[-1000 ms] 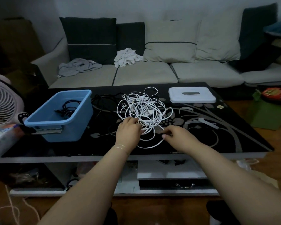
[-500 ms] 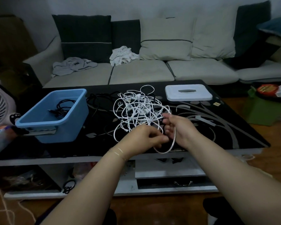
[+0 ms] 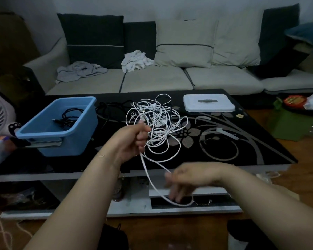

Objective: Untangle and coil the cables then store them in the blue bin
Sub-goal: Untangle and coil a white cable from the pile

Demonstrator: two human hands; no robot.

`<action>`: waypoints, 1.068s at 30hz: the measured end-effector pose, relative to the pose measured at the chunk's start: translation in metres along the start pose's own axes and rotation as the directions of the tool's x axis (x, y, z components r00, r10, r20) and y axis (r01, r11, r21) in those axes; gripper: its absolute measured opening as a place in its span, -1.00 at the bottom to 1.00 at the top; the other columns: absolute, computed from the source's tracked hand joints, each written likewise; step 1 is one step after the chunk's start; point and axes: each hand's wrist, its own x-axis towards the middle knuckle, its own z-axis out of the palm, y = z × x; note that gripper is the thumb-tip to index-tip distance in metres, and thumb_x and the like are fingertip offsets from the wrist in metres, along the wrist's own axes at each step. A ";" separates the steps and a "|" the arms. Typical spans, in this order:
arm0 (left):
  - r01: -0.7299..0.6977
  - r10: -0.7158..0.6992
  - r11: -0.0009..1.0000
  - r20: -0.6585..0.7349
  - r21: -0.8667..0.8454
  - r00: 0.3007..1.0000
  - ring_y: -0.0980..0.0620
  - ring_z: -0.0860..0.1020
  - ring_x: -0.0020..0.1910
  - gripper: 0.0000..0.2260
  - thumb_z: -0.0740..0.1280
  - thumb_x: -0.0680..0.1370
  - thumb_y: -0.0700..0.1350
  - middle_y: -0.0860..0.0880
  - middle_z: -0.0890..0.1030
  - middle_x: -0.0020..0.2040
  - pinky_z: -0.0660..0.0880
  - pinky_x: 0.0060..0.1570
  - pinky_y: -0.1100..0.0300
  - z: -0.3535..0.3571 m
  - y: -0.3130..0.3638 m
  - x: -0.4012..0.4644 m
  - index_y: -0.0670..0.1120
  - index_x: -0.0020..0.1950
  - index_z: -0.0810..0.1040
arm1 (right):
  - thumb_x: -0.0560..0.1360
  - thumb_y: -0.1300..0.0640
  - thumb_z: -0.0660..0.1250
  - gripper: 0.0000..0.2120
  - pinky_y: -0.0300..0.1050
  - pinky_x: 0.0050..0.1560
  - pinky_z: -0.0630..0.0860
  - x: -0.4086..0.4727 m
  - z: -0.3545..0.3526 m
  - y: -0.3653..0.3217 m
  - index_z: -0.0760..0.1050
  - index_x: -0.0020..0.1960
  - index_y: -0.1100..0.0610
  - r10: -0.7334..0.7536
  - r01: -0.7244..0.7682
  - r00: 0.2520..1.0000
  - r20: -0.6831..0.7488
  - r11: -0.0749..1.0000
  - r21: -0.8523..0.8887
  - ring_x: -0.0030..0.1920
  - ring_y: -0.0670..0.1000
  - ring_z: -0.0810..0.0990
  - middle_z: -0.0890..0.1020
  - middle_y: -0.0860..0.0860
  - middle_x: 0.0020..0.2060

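Observation:
A tangle of white cables (image 3: 157,121) lies in the middle of the black glass table (image 3: 242,152). My left hand (image 3: 132,141) is raised over the table's front part and grips a strand of the white cable in a fist. From that fist a long loop of white cable (image 3: 148,175) hangs down past the table's front edge. My right hand (image 3: 184,179), blurred, is low in front of the table with its fingers pointing down inside that loop. The blue bin (image 3: 61,127) stands at the left with a coiled black cable (image 3: 69,118) in it.
More black cables (image 3: 112,109) lie between the bin and the white tangle. A white lidded box (image 3: 209,102) sits at the table's far right. A fan (image 3: 0,116) stands at the left edge. A sofa with cushions and cloths runs behind the table.
My left hand rose and closed on a strand. My right hand dropped from the tangle to below the table's front edge, drawing a long loop of white cable out toward me.

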 end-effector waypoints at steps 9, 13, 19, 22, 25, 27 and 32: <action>-0.397 -0.288 0.660 0.702 0.638 0.651 0.10 0.56 -0.06 -0.78 0.27 0.61 -0.19 0.08 0.65 -0.12 0.46 0.09 0.19 0.041 -0.030 -0.028 -0.29 0.13 0.62 | 0.38 -0.20 0.28 -0.28 -0.03 0.04 0.57 0.018 -0.021 0.006 0.32 0.31 0.33 0.102 0.191 0.959 -0.266 0.462 0.866 0.00 0.10 0.63 0.61 0.20 0.06; -0.390 -0.372 0.550 0.635 0.739 0.678 0.11 0.56 -0.08 -0.76 0.31 0.59 -0.07 0.02 0.65 -0.05 0.47 0.10 0.13 0.051 -0.047 -0.023 -0.21 0.12 0.63 | 0.58 0.21 0.21 -0.88 -0.32 -0.51 0.47 0.026 -0.016 0.002 0.45 -0.04 0.28 0.080 0.253 0.955 -0.285 0.280 0.926 -0.53 -0.11 0.50 0.64 0.10 -0.25; 0.063 -0.220 0.786 0.183 0.615 0.958 -0.06 0.63 0.03 -0.37 -0.09 0.43 0.39 -0.13 0.64 0.12 0.54 0.02 0.08 0.025 -0.019 -0.012 -0.05 0.10 0.46 | 0.61 0.30 0.14 -0.82 -0.37 -0.57 0.17 0.007 -0.015 -0.003 0.51 0.00 0.16 -0.165 0.326 0.900 -0.403 0.868 0.373 -0.56 -0.18 0.28 0.52 -0.03 -0.34; 0.043 -0.032 0.997 0.137 -0.072 0.990 -0.02 0.66 -0.05 -0.29 0.00 0.42 0.40 -0.14 0.67 0.05 0.61 -0.07 0.10 0.006 -0.004 -0.003 -0.18 0.13 0.48 | 0.61 0.25 0.18 -0.81 -0.27 -0.25 0.49 -0.012 -0.010 -0.005 0.55 0.09 0.16 -0.207 0.206 0.978 -0.011 0.977 -0.062 -0.34 -0.16 0.51 0.66 0.05 -0.18; -0.053 0.051 0.886 -0.015 -0.462 0.999 0.14 0.51 -0.46 -0.45 0.05 0.60 0.24 -0.02 0.55 -0.29 0.50 -0.45 0.31 -0.005 -0.003 0.005 -0.24 0.03 0.51 | 0.61 0.24 0.19 -0.75 0.03 0.17 0.48 -0.011 0.005 0.000 0.52 0.23 0.24 0.027 0.126 0.921 0.390 0.924 -0.362 -0.08 -0.09 0.58 0.65 0.15 0.06; -0.154 0.104 0.885 -0.136 -0.440 0.985 0.18 0.32 -0.57 -0.64 0.05 0.68 0.07 0.06 0.42 -0.44 0.31 -0.57 0.37 -0.007 -0.004 0.008 -0.16 -0.05 0.47 | 0.62 0.17 0.20 -0.73 -0.06 0.13 0.47 -0.006 0.011 0.002 0.51 0.27 0.17 0.060 0.110 0.945 0.320 0.867 -0.486 -0.03 -0.11 0.57 0.64 0.02 0.03; -0.193 0.113 0.939 0.275 0.284 0.955 0.14 0.51 -0.40 -0.77 0.16 0.64 -0.20 0.02 0.57 -0.35 0.50 -0.36 0.33 0.017 -0.011 -0.012 -0.12 -0.15 0.55 | 0.66 0.11 0.06 -0.66 -0.19 -0.18 0.45 0.011 -0.007 0.001 0.45 0.25 0.31 -0.030 0.208 0.866 -0.500 0.929 0.305 -0.05 0.11 0.64 0.65 0.14 0.01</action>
